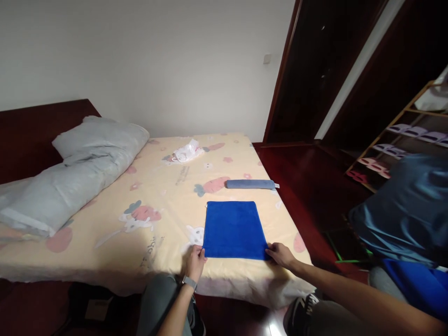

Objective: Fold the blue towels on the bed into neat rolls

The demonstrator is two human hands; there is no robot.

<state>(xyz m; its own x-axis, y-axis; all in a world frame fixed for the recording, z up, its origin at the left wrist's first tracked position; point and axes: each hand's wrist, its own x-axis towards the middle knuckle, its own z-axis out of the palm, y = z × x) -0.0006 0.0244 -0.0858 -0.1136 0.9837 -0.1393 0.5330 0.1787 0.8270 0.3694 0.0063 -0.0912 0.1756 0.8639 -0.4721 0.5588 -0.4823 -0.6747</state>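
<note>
A blue cloth (233, 229) lies flat and spread out near the front edge of the bed. At its near left corner, my left hand (196, 261) pinches the fabric between thumb and fingers. The near right corner is gripped by my right hand (280, 254) in the same way. Just beyond the cloth lies a grey-blue folded strip of fabric (250, 184) with a small white tag at its right end; neither hand touches it.
The bed (168, 200) has a cream sheet with carrots and rabbits. A crumpled white plastic bag (188, 151) and a grey quilt (80, 168) lie on it. To the right stand a shoe rack (385, 135) with several slippers and a dark blue draped fabric (406, 210).
</note>
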